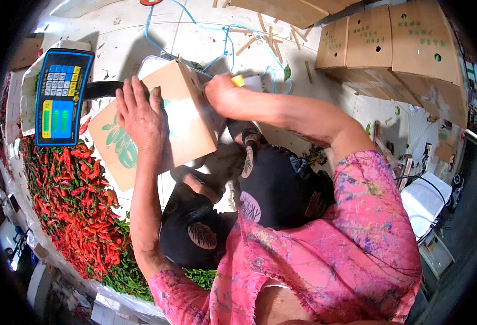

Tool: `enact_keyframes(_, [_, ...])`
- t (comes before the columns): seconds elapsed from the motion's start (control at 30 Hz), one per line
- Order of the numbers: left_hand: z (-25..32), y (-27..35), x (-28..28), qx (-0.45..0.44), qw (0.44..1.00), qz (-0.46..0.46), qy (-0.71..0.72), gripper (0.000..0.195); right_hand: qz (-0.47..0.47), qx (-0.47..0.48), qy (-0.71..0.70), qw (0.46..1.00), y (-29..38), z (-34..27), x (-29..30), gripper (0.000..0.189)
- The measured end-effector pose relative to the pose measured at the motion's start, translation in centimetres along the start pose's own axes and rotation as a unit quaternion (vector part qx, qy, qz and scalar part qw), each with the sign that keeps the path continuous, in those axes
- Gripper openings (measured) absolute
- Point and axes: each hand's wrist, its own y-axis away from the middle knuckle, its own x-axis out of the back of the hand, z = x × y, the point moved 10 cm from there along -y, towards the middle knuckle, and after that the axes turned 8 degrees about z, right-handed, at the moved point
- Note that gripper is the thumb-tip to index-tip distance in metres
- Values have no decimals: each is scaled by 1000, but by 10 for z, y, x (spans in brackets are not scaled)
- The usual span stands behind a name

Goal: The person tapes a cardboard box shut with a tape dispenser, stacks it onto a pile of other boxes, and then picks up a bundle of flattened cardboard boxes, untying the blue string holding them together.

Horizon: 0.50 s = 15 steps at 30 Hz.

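A cardboard box with a green printed picture of vegetables stands tilted in front of me, one flap out to the left. My left hand lies flat on its top with the fingers spread. At the box's far right edge, my right hand is curled around a yellow-ended object, perhaps a tape dispenser or cutter; most of it is hidden. Under the box's far side a piece of the metal scale platform shows. The scale's blue-framed display stands to the left on a black arm.
Red and green chili peppers lie heaped at the left. Large cardboard boxes stand at the upper right. Blue strapping and cardboard strips are scattered on the tiled floor. A white stool or chair is at the right.
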Motion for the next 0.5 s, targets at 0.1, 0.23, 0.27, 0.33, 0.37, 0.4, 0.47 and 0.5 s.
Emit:
enact_keyframes(0.1, [-1, -2, 0, -4, 1000, 14, 17, 58, -24, -55, -26, 998, -18, 8, -7, 26])
enact_keyframes(0.23, [-11, 2, 5, -2, 999, 21, 35, 58, 106, -75, -165, 978, 46, 43, -11, 38])
enact_keyframes(0.27, [-13, 4, 3, 5, 1000, 14, 23, 58, 185, -67, -193, 961, 86, 52, 12, 42])
enact_keyframes(0.33, [-11, 3, 0, 5, 1000, 11, 26, 59, 13, -197, -272, 942, 102, 92, -54, 44])
enact_keyframes(0.37, [-13, 3, -1, 7, 1000, 11, 25, 59, -34, -221, -325, 919, 113, 96, -76, 48])
enact_keyframes(0.4, [-14, 4, -4, 9, 999, 6, 38, 59, -81, -247, -375, 890, 129, 100, -103, 52])
enact_keyframes(0.47, [-16, 2, 0, 8, 999, 4, 52, 59, -128, -238, -479, 835, 143, 95, -163, 62])
enact_keyframes(0.5, [-15, 1, 2, 5, 998, 0, 58, 60, -135, -211, -534, 807, 146, 85, -206, 68])
